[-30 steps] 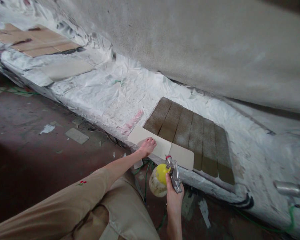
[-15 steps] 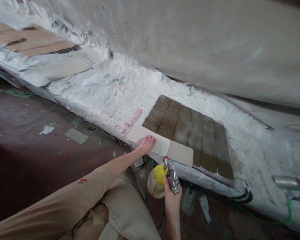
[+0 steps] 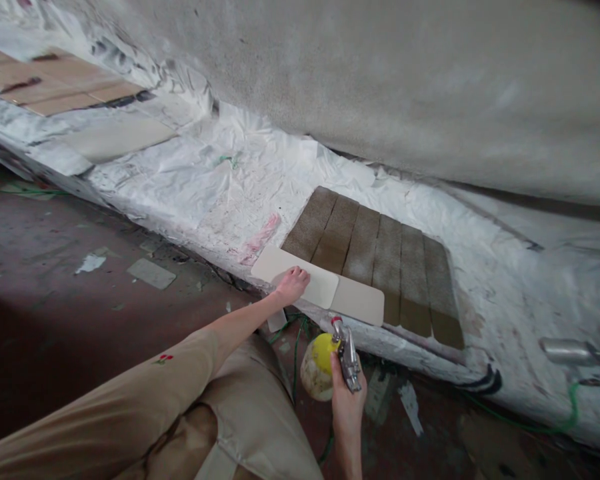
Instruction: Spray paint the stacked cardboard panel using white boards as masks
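Note:
On top of a cream-white flat panel with rounded corners (image 3: pixel 275 267), my left hand (image 3: pixel 293 285) is closed, its fingers curled together against the surface. A second, slightly greyer panel (image 3: pixel 363 302) extends from its right end; both cover the near ends of some dark brown boards (image 3: pixel 363 243). These boards lie side by side, mottled grey above and browner near the front. My right hand (image 3: pixel 347 393) is wrapped round a metal spray gun (image 3: pixel 349 357) with a rounded, paint-stained yellow and whitish cup (image 3: pixel 317 367). The gun's red-ringed nozzle points up towards the panels, apart from them.
White plastic sheeting (image 3: pixel 180 180) covers the long low platform beside a grey wall (image 3: pixel 380 87). Tan boards (image 3: pixel 70 80) lie far left. At right are a metal cylinder (image 3: pixel 565 351) and a green hose (image 3: pixel 574 407). Scraps (image 3: pixel 151 273) litter the dark floor.
The spray gun has shifted slightly right and down, away from the panels' edge. My left hand keeps its place on the panel while the whole view moves a little.

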{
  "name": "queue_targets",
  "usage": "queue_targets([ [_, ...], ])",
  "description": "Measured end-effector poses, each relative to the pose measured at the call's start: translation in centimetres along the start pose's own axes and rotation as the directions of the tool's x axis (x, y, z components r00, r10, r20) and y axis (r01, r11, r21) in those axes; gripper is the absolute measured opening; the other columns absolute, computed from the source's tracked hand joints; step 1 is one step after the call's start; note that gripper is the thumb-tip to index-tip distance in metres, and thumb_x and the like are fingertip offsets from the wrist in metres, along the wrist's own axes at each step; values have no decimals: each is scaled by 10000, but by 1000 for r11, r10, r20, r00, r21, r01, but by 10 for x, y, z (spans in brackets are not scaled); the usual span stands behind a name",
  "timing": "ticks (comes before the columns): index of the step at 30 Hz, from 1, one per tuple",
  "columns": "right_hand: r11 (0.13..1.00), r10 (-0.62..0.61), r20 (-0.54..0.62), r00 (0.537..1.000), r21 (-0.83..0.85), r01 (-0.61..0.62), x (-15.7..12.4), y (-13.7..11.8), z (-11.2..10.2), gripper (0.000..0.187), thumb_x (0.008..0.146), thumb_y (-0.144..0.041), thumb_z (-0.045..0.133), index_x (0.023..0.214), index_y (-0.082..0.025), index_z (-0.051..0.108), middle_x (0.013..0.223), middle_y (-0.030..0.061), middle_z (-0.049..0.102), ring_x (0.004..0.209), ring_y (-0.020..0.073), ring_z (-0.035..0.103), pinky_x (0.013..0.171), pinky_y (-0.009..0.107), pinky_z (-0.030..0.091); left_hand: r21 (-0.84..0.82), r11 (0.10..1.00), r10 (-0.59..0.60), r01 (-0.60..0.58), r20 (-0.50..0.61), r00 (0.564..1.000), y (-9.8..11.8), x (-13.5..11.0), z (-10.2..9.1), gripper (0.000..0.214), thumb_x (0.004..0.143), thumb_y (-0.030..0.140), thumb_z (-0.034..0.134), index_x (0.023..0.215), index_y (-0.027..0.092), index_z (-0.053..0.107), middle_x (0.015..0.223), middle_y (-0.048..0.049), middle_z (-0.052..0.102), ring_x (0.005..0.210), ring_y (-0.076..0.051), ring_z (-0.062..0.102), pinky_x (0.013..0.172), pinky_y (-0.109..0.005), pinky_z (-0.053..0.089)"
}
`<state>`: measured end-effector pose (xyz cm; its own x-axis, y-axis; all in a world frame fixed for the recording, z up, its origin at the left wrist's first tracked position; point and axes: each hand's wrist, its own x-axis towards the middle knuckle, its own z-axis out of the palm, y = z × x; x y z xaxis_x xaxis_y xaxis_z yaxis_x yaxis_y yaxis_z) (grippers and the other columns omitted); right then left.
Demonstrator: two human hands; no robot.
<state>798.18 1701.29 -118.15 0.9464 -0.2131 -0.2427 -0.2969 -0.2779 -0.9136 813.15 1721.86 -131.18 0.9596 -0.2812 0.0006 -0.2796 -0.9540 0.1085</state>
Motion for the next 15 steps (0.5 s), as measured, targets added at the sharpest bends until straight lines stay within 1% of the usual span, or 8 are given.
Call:
queue_targets([
  [7, 1000, -3, 43, 999, -2, 3, -7, -13, 10, 340, 756, -437, 666, 931, -146, 667, 932, 80, 692, 837, 206, 628, 773, 314, 497, 14, 1000, 1, -1, -8, 1000, -1, 0, 2, 245, 859, 166, 490, 1088, 119, 563, 1034, -145, 547, 1015, -299, 461, 806, -418, 400],
  [10, 1000, -3, 51, 999, -7, 3, -7, -10, 10, 340, 754, -434, 670, 936, -147, 672, 921, 76, 695, 830, 206, 627, 771, 314, 494, 18, 1000, 1, -1, -7, 1000, -1, 0, 0, 262, 854, 172, 503, 1103, 111, 558, 1039, -147, 549, 1014, -302, 462, 806, -419, 401],
  [15, 1000, 13, 9, 1000, -3, -13, -4, 1, 2, 374, 746, -452, 677, 947, -137, 667, 891, 75, 697, 809, 206, 623, 755, 315, 493, 25, 1000, -7, 7, -1, 1000, 0, -1, -2, 261, 859, 169, 500, 1109, 123, 559, 1042, -137, 553, 1018, -297, 466, 806, -411, 404],
])
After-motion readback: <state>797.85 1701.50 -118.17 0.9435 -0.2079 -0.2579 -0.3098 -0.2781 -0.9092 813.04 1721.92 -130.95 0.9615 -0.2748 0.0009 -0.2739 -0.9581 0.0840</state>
